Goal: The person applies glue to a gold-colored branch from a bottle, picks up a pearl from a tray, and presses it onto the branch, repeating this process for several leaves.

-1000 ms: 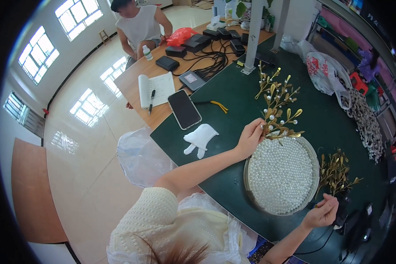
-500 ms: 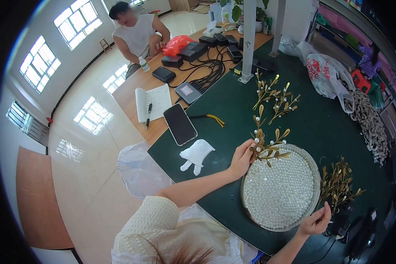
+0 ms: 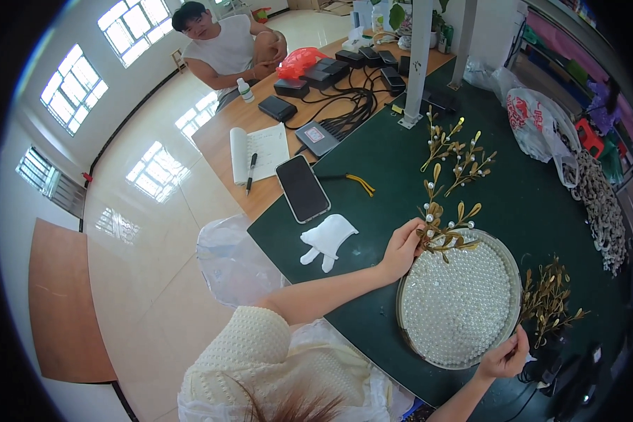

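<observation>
My left hand [image 3: 401,249] is closed round the lower stem of a gold leaf sprig [image 3: 443,231] dotted with white pearl beads. That sprig hangs over the upper left rim of a round tray [image 3: 403,309], which is filled with loose white pearl beads [image 3: 461,299]. At the tray's lower right rim is my right hand [image 3: 505,356], its thumb and fingertips pinched together; whatever they hold, if anything, is too small to make out. Just beyond it lies a pile of gold leaf sprigs [image 3: 550,299]. Two beaded sprigs [image 3: 469,165] rest farther up the green table.
Left of the tray are a white cloth piece [image 3: 328,239], a phone [image 3: 303,188] and a notepad [image 3: 267,153] with a pen [image 3: 251,173]. Black boxes and cables [image 3: 352,105] crowd the wooden table. A metal post [image 3: 418,63] rises behind. Another person [image 3: 225,49] sits across.
The whole view has shifted, moving the scene slightly right. My right hand is closer to the tray's rim. The other person has raised their head and brought their hands together.
</observation>
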